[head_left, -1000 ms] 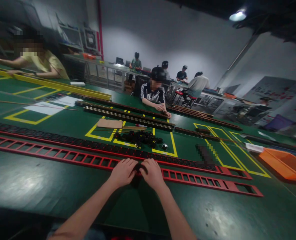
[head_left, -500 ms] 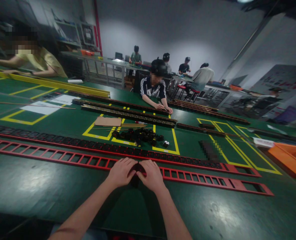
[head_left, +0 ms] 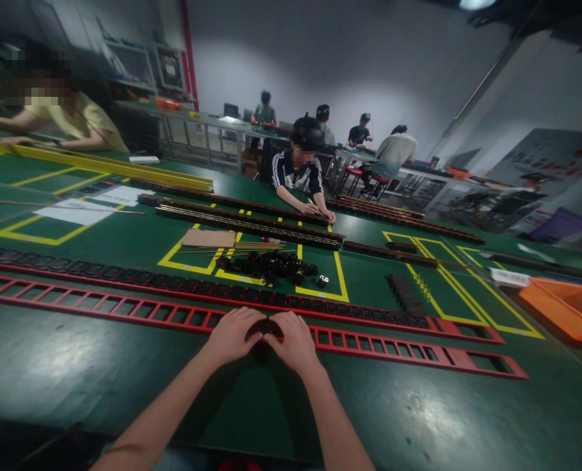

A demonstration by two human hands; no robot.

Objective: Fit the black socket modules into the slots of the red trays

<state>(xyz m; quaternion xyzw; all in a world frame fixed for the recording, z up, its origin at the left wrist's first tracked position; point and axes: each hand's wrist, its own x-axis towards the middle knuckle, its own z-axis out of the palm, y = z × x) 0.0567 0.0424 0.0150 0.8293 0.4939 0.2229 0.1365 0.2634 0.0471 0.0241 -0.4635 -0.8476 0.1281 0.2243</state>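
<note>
Over the near red ladder-like frame [head_left: 460, 358], my left hand [head_left: 232, 335] and my right hand [head_left: 291, 340] meet with thumb tips almost touching. Their fingers curl down over the frame, closed around something dark and small. Hands and shadow hide most of it, so its kind cannot be made out. Just beyond lies a second red frame [head_left: 448, 327], its openings largely filled with black square pieces. Farther back is a pile of small black parts [head_left: 283, 267], with one shiny silver piece [head_left: 323, 280] at its right end.
Behind the pile lie a brown cardboard piece [head_left: 208, 239], thin rods and long dark rails [head_left: 251, 226]. An orange bin [head_left: 560, 304] stands at the right. A co-worker [head_left: 298, 171] works across the table; another person [head_left: 82, 121] leans over yellow rails [head_left: 163, 174] at the left.
The whole view has shifted slightly, so things appear a little farther left. My hands stay together at the near frame, with hardly any change in their grip.
</note>
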